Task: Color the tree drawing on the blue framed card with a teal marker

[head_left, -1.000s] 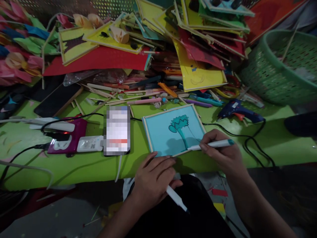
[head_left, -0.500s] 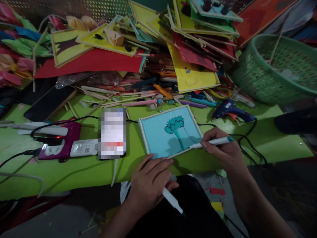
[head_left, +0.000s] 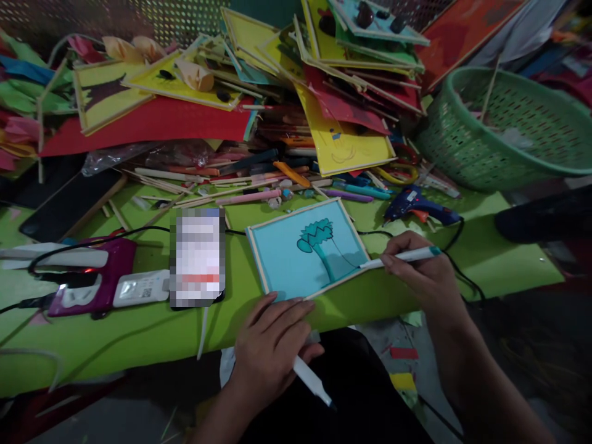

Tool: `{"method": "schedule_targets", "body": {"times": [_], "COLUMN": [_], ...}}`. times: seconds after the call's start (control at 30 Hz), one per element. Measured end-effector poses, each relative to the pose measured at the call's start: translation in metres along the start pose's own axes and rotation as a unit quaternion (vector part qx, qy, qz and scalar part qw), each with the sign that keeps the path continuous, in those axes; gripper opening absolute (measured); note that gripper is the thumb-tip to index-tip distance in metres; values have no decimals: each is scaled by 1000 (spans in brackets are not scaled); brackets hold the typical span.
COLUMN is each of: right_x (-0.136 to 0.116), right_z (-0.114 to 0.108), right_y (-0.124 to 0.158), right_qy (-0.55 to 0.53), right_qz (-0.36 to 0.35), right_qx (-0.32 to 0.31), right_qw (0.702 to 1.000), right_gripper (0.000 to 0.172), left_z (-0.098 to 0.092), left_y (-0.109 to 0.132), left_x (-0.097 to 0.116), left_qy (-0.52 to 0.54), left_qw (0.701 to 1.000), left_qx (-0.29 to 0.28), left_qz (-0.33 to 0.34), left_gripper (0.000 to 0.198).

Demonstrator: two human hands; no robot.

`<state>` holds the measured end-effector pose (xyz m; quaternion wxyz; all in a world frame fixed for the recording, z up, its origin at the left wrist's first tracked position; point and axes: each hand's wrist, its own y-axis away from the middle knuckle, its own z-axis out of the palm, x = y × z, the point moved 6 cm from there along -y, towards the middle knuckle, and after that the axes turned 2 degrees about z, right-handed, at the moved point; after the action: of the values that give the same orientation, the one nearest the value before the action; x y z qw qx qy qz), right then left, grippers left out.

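Mid-frame, blue card (head_left: 282, 246) is lying; right hand (head_left: 420, 268) is gripping white marker (head_left: 400, 256), tip shifting right off stem (head_left: 324, 262), so work's moving cornerward. Left hand (head_left: 277, 345) is holding second marker (head_left: 311, 378), touching card edge.

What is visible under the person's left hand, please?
The left hand covers part of the lower edge of the framed blue drawing; a white marker sticks out below. The covered edge and the marker's gripped part are hidden.
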<state>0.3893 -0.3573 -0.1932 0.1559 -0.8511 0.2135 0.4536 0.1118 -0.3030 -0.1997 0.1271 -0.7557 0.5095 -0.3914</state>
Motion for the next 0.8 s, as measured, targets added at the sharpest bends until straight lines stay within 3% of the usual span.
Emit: {"method": "schedule_targets", "body": {"times": [0.27,0.53,0.8], "right_x": [2,-3,-1], "right_z": [-8,5,-9], "right_y": [0,2,0], "right_qy": [12,1,37], "right_qz": [-6,-8,-10], "right_qx": [12,-43,-1], "right_qw": [1000,999,999], "right_gripper": [11,9,11], "left_z": [1,3,4], "left_y": [0,2,4], "left_x": [-1,0,-2], "left_qy": [4,-1,-3], "left_qw": [1000,1000,1000], "left_qx": [-2,-4,-12], "left_qz": [-2,-2,-3], "left_gripper": [35,34,37]}}
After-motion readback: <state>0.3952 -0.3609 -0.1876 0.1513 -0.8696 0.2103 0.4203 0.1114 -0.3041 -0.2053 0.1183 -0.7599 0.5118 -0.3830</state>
